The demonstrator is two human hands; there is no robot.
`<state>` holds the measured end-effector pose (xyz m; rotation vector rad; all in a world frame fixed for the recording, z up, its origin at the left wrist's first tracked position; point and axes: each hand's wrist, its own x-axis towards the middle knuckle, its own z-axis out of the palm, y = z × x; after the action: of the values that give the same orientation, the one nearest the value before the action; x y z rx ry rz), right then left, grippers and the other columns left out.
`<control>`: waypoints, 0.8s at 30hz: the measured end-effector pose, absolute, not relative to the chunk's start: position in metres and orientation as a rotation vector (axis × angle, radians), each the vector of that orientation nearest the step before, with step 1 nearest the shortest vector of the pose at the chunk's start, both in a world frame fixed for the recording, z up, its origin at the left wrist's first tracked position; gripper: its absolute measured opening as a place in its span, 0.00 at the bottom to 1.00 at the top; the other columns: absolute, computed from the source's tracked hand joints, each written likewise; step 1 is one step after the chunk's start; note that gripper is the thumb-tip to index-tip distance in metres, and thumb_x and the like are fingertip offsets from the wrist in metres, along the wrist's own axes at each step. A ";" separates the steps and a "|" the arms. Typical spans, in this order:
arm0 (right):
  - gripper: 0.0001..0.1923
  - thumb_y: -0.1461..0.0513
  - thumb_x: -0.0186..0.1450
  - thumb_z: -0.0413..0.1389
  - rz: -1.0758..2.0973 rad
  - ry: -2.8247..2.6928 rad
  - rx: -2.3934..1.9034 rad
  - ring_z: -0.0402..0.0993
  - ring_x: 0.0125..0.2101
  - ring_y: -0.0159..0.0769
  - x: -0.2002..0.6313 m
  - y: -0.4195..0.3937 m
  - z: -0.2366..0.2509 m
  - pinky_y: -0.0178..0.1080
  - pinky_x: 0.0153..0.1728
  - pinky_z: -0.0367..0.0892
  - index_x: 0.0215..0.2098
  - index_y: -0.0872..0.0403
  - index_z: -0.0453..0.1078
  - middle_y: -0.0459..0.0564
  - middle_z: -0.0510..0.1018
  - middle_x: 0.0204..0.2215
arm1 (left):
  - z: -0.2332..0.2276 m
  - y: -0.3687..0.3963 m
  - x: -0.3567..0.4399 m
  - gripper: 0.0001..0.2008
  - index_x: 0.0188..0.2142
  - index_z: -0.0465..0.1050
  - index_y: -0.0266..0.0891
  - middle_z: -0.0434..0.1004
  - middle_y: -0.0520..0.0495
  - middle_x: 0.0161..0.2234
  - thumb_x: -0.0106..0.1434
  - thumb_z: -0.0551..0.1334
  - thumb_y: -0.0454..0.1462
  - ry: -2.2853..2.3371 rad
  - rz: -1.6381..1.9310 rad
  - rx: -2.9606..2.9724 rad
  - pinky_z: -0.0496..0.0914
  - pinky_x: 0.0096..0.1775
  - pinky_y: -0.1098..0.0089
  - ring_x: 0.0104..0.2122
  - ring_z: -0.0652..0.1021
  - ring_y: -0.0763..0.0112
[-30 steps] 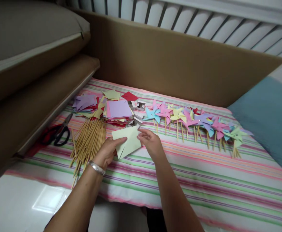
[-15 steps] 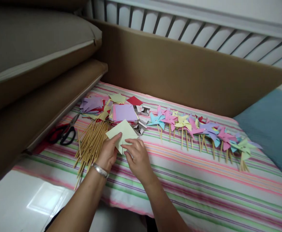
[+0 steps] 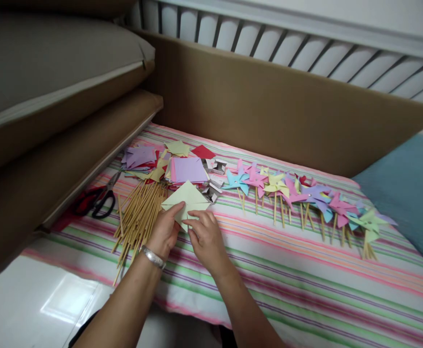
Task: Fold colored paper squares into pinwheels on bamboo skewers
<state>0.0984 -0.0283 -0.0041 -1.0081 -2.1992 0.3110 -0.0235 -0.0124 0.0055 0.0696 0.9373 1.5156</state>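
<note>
Turned corner-up from a second ago, a pale green paper square [image 3: 188, 193] now meets the right hand [image 3: 206, 237] near its lower corner instead of its right edge. From left, scissors [image 3: 109, 188] lie beside loose sticks [image 3: 139, 210], and the left hand [image 3: 166, 231] grips the square, thumb on top, over striped cloth [image 3: 305, 266]. The right fingers bend against it, any pinch impossible to tell, while paper pinwheels [image 3: 276, 183] line the right.

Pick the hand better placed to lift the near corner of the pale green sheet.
Probably the right hand: its fingertips are already at the near side of the pale green sheet. The left hand holds the sheet, thumb on top.
</note>
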 end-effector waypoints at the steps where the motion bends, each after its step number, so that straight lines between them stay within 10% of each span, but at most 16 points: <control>1: 0.13 0.70 0.59 0.52 0.314 -2.189 -1.011 0.64 0.44 0.42 0.098 -0.028 -0.004 0.46 0.46 0.62 0.39 0.52 0.71 0.52 0.72 0.43 | 0.006 -0.013 -0.023 0.12 0.32 0.74 0.31 0.80 0.46 0.28 0.44 0.67 0.28 0.946 1.519 0.071 0.69 0.31 0.74 0.27 0.77 0.72; 24: 0.06 0.59 0.55 0.57 1.000 -1.432 -1.343 0.69 0.24 0.33 0.107 -0.013 0.001 0.34 0.27 0.64 0.24 0.54 0.70 0.44 0.73 0.21 | -0.002 -0.020 -0.001 0.15 0.32 0.75 0.34 0.78 0.48 0.28 0.43 0.70 0.37 1.103 1.362 0.370 0.68 0.25 0.73 0.25 0.75 0.72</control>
<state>0.1065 -0.0132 0.0006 -1.3432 -1.4323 0.9997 -0.0010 -0.0201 -0.0016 0.3696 1.1034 1.3624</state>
